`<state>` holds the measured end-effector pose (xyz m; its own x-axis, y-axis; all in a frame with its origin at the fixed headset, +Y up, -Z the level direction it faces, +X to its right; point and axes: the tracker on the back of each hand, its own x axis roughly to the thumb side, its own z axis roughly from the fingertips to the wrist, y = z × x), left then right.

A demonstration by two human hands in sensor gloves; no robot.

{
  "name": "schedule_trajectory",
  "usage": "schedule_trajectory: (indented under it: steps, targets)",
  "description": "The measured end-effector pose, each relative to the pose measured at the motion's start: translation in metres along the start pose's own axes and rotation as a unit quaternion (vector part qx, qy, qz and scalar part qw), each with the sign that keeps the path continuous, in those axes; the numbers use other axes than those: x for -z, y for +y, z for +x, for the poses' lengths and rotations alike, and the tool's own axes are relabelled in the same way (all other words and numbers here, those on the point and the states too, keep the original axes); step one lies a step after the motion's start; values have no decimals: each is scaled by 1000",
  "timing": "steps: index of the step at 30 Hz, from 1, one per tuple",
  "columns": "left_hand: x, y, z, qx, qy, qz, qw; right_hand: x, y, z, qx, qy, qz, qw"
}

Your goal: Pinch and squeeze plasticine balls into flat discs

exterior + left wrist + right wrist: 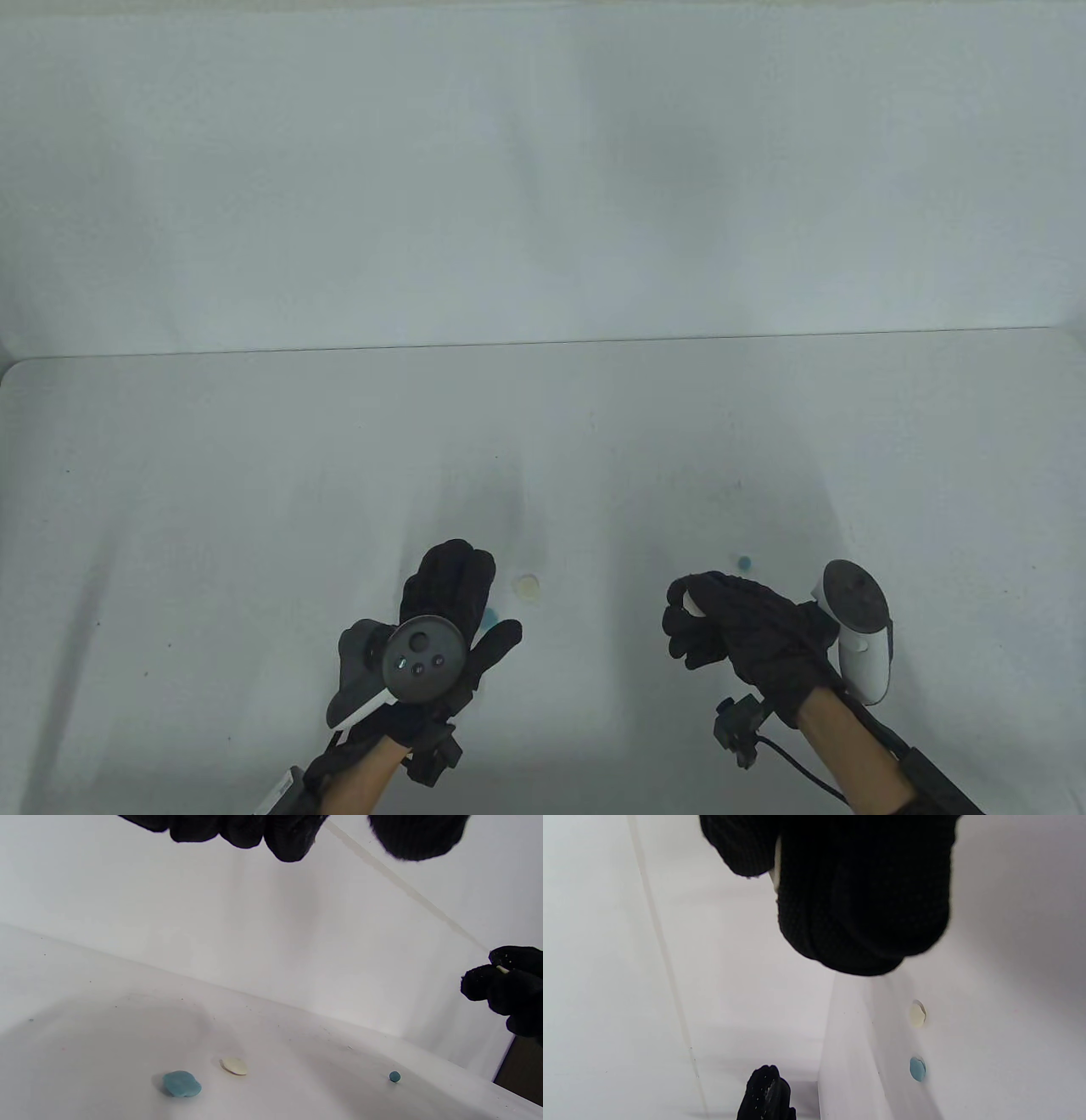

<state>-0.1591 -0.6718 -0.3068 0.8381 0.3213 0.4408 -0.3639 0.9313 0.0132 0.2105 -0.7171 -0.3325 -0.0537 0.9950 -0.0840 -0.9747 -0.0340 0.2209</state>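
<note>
Black-gloved left hand (445, 607) is held above the white table (254, 475), fingers straight and spread, nothing gripped. A flattened blue plasticine disc (182, 1084) is seen beneath it, just left of the flat cream plasticine disc (529, 586). A small round blue plasticine ball (744, 562) is set well right of the cream disc. Nearer than that ball, a pale plasticine piece (691, 604) is pinched between thumb and curled fingers of the black-gloved right hand (734, 632), held off the table.
</note>
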Motion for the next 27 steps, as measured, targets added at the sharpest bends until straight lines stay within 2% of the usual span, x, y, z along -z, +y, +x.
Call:
schedule_trajectory:
  steps: [6, 9, 17, 27]
  targets:
    - [0, 0, 0, 0, 0, 1, 1000, 0, -2, -7, 39, 13, 23, 999]
    - [0, 1, 0, -1, -2, 2, 1000, 0, -1, -7, 27, 17, 23, 999]
    - [0, 1, 0, 0, -1, 2, 1000, -1, -2, -3, 1, 17, -17, 1000]
    - [0, 2, 1, -1, -4, 5, 1000, -2, -1, 1, -26, 7, -36, 999]
